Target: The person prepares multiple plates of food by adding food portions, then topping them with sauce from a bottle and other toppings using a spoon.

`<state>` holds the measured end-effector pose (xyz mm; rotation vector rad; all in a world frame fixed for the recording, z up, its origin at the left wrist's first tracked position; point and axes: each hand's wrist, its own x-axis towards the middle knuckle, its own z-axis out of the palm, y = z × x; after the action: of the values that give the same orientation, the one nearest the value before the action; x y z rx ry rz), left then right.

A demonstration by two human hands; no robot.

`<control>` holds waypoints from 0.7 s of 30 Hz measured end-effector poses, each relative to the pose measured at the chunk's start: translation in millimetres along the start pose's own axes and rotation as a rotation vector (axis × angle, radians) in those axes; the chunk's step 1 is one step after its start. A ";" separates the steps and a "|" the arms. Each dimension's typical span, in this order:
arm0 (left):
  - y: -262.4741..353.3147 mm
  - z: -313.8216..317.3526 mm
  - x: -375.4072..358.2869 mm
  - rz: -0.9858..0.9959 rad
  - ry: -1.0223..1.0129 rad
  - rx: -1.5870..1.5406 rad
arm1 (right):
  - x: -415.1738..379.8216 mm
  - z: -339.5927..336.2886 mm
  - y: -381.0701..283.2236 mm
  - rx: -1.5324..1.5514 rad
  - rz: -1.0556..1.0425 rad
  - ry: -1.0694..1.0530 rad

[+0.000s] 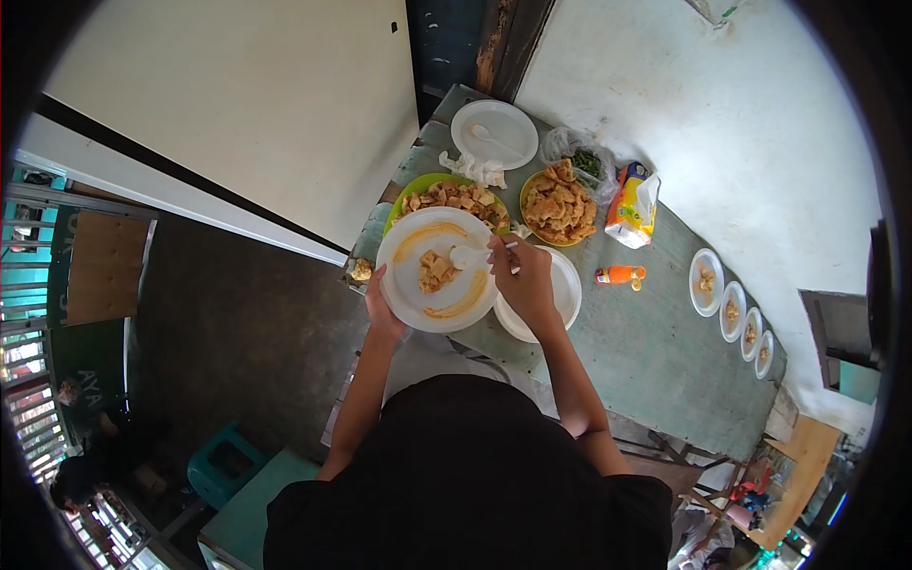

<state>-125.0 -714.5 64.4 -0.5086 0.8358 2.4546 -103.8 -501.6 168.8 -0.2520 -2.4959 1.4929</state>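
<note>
My left hand grips the lower left rim of a white plate, holding it up over the table's near edge. A small heap of cut food pieces lies in the plate's middle, between two curved orange sauce smears. In my right hand is a white plastic spoon, its bowl beside the food heap. Behind the held plate, a green plate with chopped food is partly covered. Another white plate rests on the table, partly hidden under my right hand.
On the green table are a yellow bowl of fried food, a sauce bottle, a tissue pack, a plate with a spoon and crumpled tissue. Several portioned plates line the wall. A teal stool stands left.
</note>
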 end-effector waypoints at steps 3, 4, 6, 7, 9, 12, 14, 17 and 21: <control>3.0 2.1 -1.9 -0.015 0.012 -0.022 | -1.0 -5.8 -0.3 0.049 -0.020 0.077; 3.7 2.0 -2.0 -0.016 0.016 -0.032 | -1.3 -7.8 -0.3 0.092 -0.029 0.110; 4.4 0.2 -1.4 -0.016 0.020 -0.041 | -2.0 -11.4 3.4 0.134 0.006 0.164; 4.7 -1.7 -0.5 -0.003 0.030 -0.050 | -2.0 -13.3 6.7 0.177 0.040 0.216; 6.8 -5.0 -1.1 0.010 0.041 -0.059 | 0.0 -17.5 21.3 0.233 0.063 0.223; 12.7 -8.8 -5.9 0.059 0.032 -0.021 | 6.3 -20.5 45.5 0.304 0.143 0.403; 19.7 -11.4 -9.7 0.112 0.046 -0.015 | 7.7 -20.4 64.2 0.245 0.172 0.379; 29.1 -28.4 -11.6 0.117 0.071 -0.035 | 2.8 -10.1 104.5 0.167 0.218 0.323; 43.0 -43.9 -17.8 0.153 0.096 0.002 | -1.3 9.8 130.8 0.003 0.232 0.326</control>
<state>-126.6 -778.3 60.2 -0.5854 0.9482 2.5842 -100.9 -449.0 48.8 -0.7434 -2.2629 1.4016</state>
